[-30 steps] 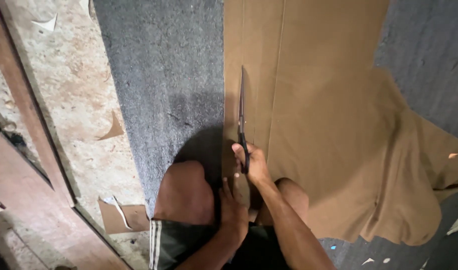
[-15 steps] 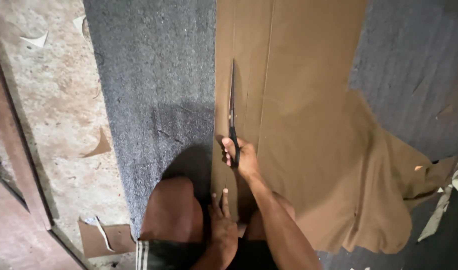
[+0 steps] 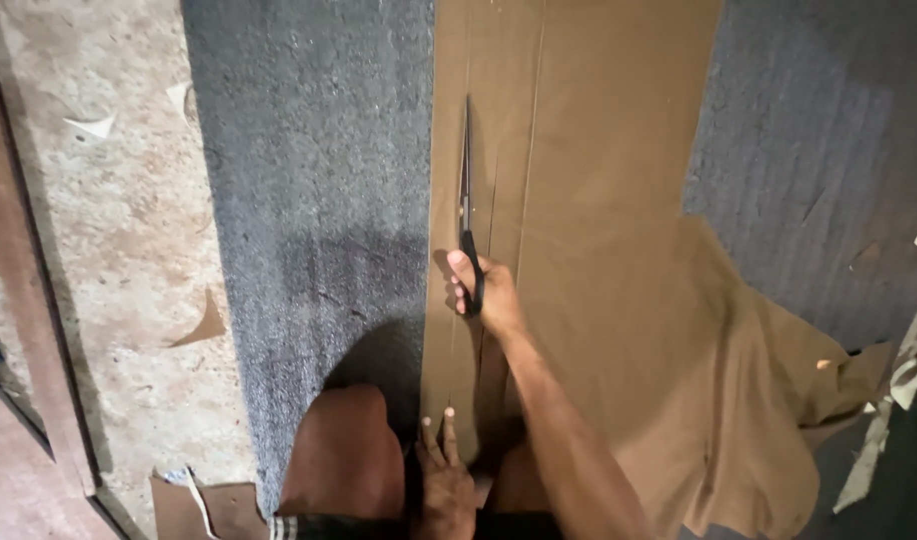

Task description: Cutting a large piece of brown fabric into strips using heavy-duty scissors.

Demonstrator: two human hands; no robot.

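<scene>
Two hands at work on brown cloth [image 3: 598,200] spread flat over grey carpet [image 3: 318,200] on the floor. R. hand [image 3: 483,285] is clamped round the black handles of long scissors [image 3: 465,190], blades pointing away from the person, lying along a marked line near the cloth's left edge. L. hand [image 3: 446,480] rests flat, fingers spread, pressing the cloth's near end down beside the bent knee [image 3: 343,450].

Risk, as judged: the strip betw. blades and cloth edge is narrow, so slight wrist drift would run the cut off the line or out through the edge. L. hand sits well behind the blades; cloth ahead is unpinned and could ride up or pucker, giving a ragged cut. Bunched folds at lower right [image 3: 778,420] could drag on the flat part.

Edges & room: straight run of flat cloth ahead to the frame's top, nothing lying on it. Left: carpet edge, then bare concrete [image 3: 108,220] w/ paper scraps [image 3: 93,125] and a wooden board [image 3: 28,330]. Right: open carpet, scraps at far edge.
</scene>
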